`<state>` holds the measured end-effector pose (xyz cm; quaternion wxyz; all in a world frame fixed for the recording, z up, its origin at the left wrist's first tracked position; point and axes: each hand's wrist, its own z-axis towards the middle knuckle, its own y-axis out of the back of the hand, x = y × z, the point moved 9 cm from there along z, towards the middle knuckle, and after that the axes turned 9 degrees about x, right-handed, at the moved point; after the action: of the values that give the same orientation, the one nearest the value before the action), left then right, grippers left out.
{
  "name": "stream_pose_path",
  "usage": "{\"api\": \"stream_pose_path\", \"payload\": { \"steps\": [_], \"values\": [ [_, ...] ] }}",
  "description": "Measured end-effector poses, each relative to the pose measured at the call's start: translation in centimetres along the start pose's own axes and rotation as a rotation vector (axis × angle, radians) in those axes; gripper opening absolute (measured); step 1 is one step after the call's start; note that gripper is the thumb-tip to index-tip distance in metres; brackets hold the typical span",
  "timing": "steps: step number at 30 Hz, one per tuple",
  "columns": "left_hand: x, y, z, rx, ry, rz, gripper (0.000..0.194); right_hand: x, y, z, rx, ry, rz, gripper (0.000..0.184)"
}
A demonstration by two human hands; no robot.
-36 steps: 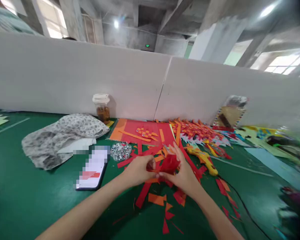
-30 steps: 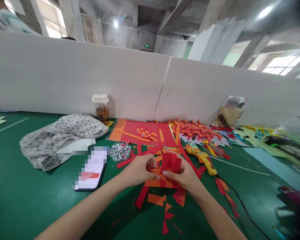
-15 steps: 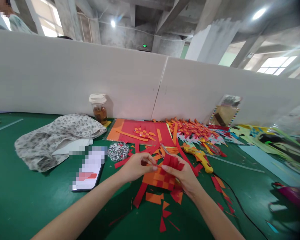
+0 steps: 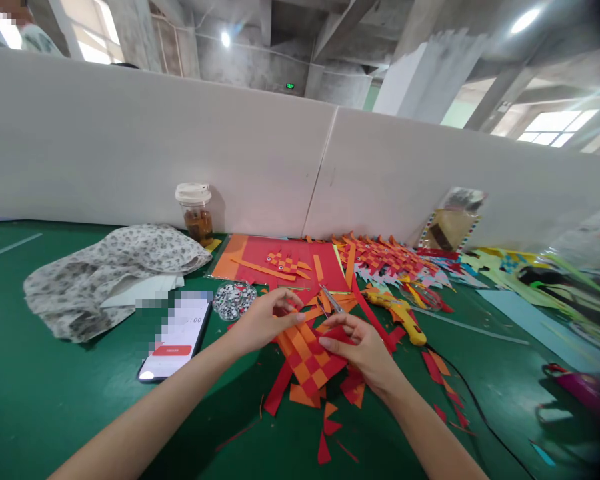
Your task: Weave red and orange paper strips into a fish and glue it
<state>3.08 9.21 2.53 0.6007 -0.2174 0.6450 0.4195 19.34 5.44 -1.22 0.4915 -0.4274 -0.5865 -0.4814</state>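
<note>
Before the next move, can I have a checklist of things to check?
1. Left grip on the woven paper: ok, at its upper left.
2. Right grip on it: ok, at its right side.
3. Scissors free of the right grip: cannot tell, partly hidden.
4. Glue gun apart from both grips: ok.
5. Lid on the cup: ok.
6. Scraps tidied: not ok, red and orange ones lie loose.

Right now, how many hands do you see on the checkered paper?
2: the left hand at the upper left of the checkered paper, the right hand at its right side. No others show there.
</note>
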Motion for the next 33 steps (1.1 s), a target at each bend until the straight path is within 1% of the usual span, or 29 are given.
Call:
{"api": "stream_pose_path", "payload": {
  "steps": [3, 4, 5, 7, 10, 13, 15, 18, 21, 23, 25, 27, 29, 31, 33],
  "values": [
    [0.4, 1.4, -0.2, -0.171, 0.013, -0.112, 0.032, 0.0, 1.7, -0.3, -0.173, 0.027, 0.151, 0.034],
    [0.8, 1.5, -0.2, -0.198, 0.037, -0.156, 0.037, 0.0, 2.3, -0.4, -0.239, 0.038, 0.224, 0.036],
    [1.4, 1.3, -0.2, -0.199, 0.067, -0.202, 0.041, 0.0, 2.8, -0.6, -0.301, 0.055, 0.284, 0.037],
    [2.5, 0.0, -0.1, -0.141, 0.118, -0.304, 0.048, 0.2, 3.4, -0.9, -0.395, 0.093, 0.344, 0.039],
    [4.0, -2.4, 0.1, -0.038, 0.194, -0.403, 0.051, 0.2, 3.4, -1.2, -0.449, 0.12, 0.308, 0.037],
    [4.4, -3.9, 0.1, 0.024, 0.211, -0.446, 0.035, 0.0, 2.6, -1.2, -0.417, 0.127, 0.229, 0.034],
    [4.3, -3.9, 0.1, 0.024, 0.208, -0.465, 0.03, -0.4, 1.8, -1.1, -0.35, 0.1, 0.207, 0.034],
    [4.3, -3.7, 0.0, 0.045, 0.206, -0.459, 0.027, -0.7, 0.4, -0.7, -0.216, 0.02, 0.233, 0.046],
    [4.5, -4.3, -0.1, 0.141, 0.21, -0.395, 0.025, -0.3, -0.4, -0.5, -0.136, -0.012, 0.259, 0.058],
    [4.6, -5.0, -0.2, 0.209, 0.219, -0.369, 0.025, -0.1, -0.4, -0.4, -0.123, -0.044, 0.237, 0.057],
    [4.6, -5.6, -0.5, 0.25, 0.241, -0.375, 0.026, -0.3, -0.3, -0.4, -0.117, -0.08, 0.216, 0.05],
    [4.4, -5.8, -0.7, 0.231, 0.283, -0.406, 0.029, -0.4, -0.1, -0.4, -0.119, -0.079, 0.204, 0.042],
    [4.3, -5.8, -1.0, 0.181, 0.33, -0.456, 0.032, -0.2, 0.1, -0.5, -0.135, -0.043, 0.167, 0.038],
    [4.2, -5.9, -1.2, 0.146, 0.358, -0.512, 0.031, 0.1, 0.4, -0.7, -0.164, -0.011, 0.104, 0.036],
    [4.6, -6.2, -1.3, 0.119, 0.387, -0.551, 0.027, 0.3, 0.6, -0.8, -0.188, 0.004, 0.042, 0.036]
  ]
}}
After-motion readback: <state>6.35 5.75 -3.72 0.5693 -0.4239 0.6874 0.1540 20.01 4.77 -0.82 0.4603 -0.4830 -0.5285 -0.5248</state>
